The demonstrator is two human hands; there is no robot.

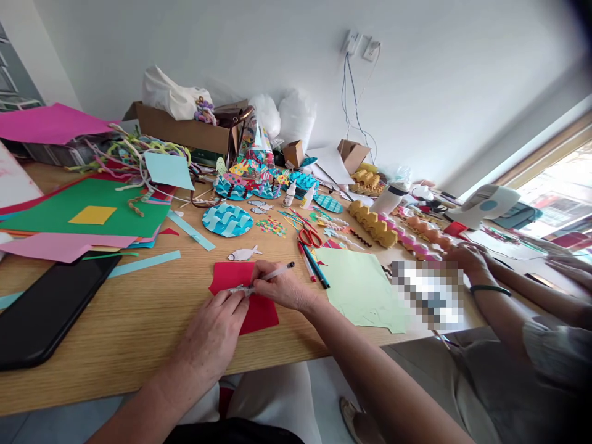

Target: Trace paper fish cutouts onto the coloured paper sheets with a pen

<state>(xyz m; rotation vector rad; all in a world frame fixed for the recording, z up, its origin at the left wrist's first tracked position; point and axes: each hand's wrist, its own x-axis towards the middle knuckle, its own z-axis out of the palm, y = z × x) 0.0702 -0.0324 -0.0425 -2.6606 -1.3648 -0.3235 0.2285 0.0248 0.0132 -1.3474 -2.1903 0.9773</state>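
Observation:
A sheet of red paper (pixel 259 316) lies on the wooden table in front of me. My right hand (pixel 284 288) is closed around a pen (pixel 280 270), its tip end low over the paper and hidden by the fingers. Flat on the sheet, the fingers of my left hand (pixel 210 336) press on a small grey fish-shaped cutout (pixel 238 290), partly covered by both hands. Just beyond the red sheet is a white paper fish (pixel 244 253) with drawn outlines. To the right are a pale green sheet (pixel 356 283) with faint drawings and several pens (pixel 315 264).
Red scissors (pixel 310 237), a blue woven paper disc (pixel 228 220) and glue bottles (pixel 289 194) stand or lie farther back. A black phone-like slab (pixel 53 308) and coloured paper (pixel 134 209) occupy the left. Another person's hands (pixel 467 262) are at the right.

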